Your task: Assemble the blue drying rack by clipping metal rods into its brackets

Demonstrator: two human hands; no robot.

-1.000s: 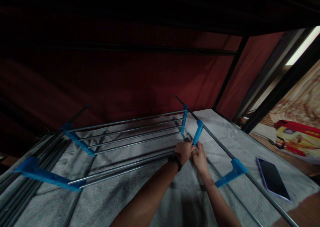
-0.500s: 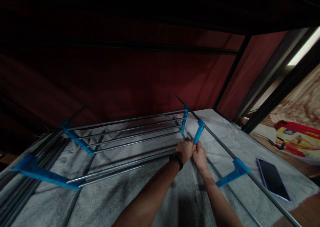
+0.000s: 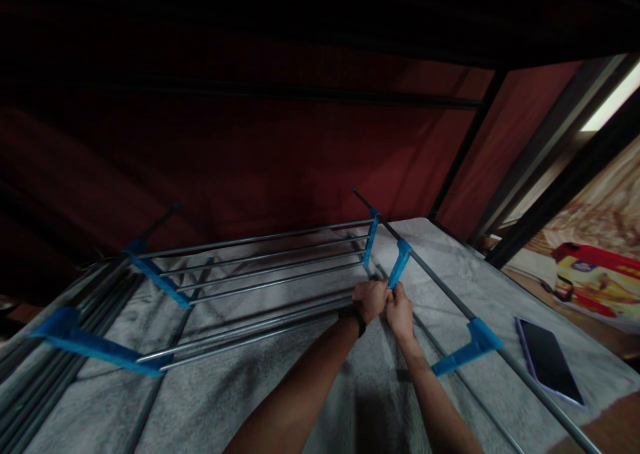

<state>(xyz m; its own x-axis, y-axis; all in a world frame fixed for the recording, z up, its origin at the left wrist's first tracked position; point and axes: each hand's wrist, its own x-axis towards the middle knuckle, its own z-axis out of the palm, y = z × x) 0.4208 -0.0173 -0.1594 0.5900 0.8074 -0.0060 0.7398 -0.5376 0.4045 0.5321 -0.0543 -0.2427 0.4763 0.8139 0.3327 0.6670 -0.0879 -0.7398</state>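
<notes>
My left hand (image 3: 370,299), with a dark band at its wrist, is closed around the right ends of two thin metal tubes (image 3: 260,324). These run from a blue plastic bracket (image 3: 100,349) on the left side. Touching it, my right hand (image 3: 400,313) grips the lower end of another blue bracket (image 3: 399,263), which sits on a long grey pole (image 3: 440,279). The fingertips and the tube ends are hidden where the hands meet. Behind them, several crossbars (image 3: 280,265) join a back left bracket (image 3: 156,272) to a back right bracket (image 3: 371,239).
A further blue bracket (image 3: 470,349) hangs on the pole near my right forearm. Loose grey tubes (image 3: 65,374) lie at the left on the grey blanket (image 3: 240,401). A phone (image 3: 549,361) rests at the right, with a red-yellow package (image 3: 597,281) beyond. Dark frame posts (image 3: 467,147) and a red cloth (image 3: 300,154) stand behind.
The view has shifted very slightly. Both hands keep the same grip at the bracket, and the frame parts stay in place.
</notes>
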